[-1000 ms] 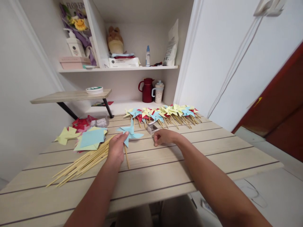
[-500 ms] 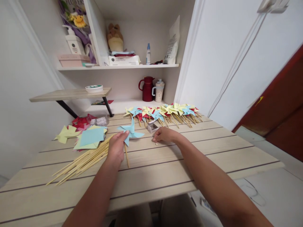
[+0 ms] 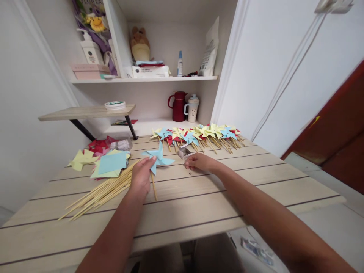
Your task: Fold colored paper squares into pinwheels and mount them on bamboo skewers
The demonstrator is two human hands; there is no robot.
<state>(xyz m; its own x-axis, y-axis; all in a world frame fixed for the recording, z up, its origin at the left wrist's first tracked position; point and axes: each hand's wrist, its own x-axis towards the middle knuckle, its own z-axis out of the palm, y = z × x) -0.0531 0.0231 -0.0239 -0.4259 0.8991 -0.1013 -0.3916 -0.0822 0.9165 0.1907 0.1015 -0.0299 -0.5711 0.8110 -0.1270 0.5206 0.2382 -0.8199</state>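
White walls and an alcove w/ shelves sit behind the pale wooden plank table we work at. We take the small open metal box near the table's middle as our landmark.

Just left of the box lies the light blue paper pinwheel on a thin wooden stick; our left hand holds it, thumb and fingers pinched on the stick right under the blue blades, blades flat on the table, stick pointing back toward us. Our right hand rests just right of the box, on the near side, fingers curled narrow w/ tips at the box's edge; whether they pinch anything we can't tell. A tiny dark pin-like speck lies on the table just nearer us than the box, below the right hand.

Behind the box, along the far table edge, runs a row of finished yellow, blue and red paper pinwheels. Well left of the box: a fan of bare bamboo skewers, a stack of blue and yellow paper squares, and red paper pieces beyond them. Further back than the box, in the alcove, stand a dark red jug and a white lidded mug.
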